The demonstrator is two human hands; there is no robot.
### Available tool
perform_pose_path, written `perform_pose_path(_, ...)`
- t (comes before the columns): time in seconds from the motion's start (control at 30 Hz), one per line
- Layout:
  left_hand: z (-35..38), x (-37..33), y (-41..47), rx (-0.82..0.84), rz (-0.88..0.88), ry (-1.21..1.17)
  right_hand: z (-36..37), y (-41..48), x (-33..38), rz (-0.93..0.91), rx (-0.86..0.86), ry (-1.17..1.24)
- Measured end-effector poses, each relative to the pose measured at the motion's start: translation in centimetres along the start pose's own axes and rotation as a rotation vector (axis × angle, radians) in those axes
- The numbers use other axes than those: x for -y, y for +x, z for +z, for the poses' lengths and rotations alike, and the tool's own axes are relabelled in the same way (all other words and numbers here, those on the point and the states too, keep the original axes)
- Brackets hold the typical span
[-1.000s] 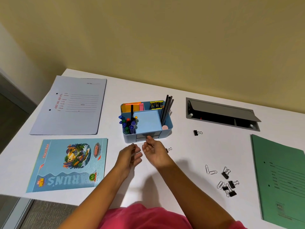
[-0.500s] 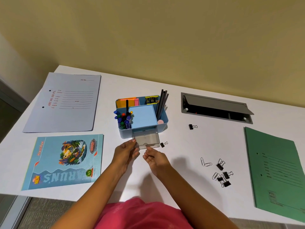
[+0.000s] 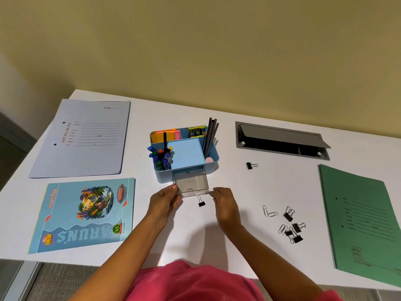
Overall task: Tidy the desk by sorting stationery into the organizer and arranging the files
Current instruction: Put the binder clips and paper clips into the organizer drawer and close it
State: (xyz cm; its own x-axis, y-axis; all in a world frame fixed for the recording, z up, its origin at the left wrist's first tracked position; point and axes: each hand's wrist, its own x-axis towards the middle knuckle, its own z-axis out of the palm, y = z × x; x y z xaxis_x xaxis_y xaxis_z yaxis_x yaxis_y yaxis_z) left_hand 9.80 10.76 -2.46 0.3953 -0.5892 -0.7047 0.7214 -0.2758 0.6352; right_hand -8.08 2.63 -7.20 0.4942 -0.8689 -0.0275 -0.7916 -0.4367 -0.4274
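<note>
Head view of a white worktop (image 3: 238,192) set against a yellow wall. At centre stands a blue organizer (image 3: 184,153): its left compartment holds capped markers (image 3: 160,157), its rear compartments hold orange and pink sticky notes (image 3: 165,135) and what appear to be yellow-and-black clips (image 3: 196,131), and its right compartment holds dark pencils (image 3: 210,135) leaning upright. A clear drawer (image 3: 191,184) projects from the organizer's front face, pulled out toward the person. The left hand (image 3: 165,200) pinches the drawer's front left corner; the right hand (image 3: 223,203) has its fingers at the front right corner, so each grip is closed on the drawer. One black binder clip (image 3: 201,202) lies on the worktop between the hands, just in front of the drawer. A second binder clip (image 3: 250,165) lies alone right of the organizer. A loose cluster of binder clips and paper clips (image 3: 288,224) lies further right, near a green file (image 3: 364,218). A grey-blue file (image 3: 84,137) and an illustrated blue notebook (image 3: 84,213) lie at left, apart from each other. A grey cable hatch (image 3: 282,140) with its flap raised is set into the worktop behind.
</note>
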Motion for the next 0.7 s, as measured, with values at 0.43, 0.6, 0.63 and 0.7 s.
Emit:
perform_pose_path(0.43,-0.3,0.3,0.3,0.008,0.011,0.016,-3.1,0.1,3.4,-0.182,-0.229,0.044)
perform_pose_path(0.6,0.1,0.0,-0.1,0.011,0.017,0.003,-2.8,0.6,6.7,-0.318,-0.203,0.008)
perform_pose_path(0.63,0.1,0.0,-0.2,0.004,0.016,-0.005,-2.6,0.8,6.9,-0.337,-0.190,-0.010)
perform_pose_path(0.7,0.1,0.1,-0.1,-0.005,0.015,-0.011,-1.9,1.4,7.1,-0.349,-0.162,-0.005)
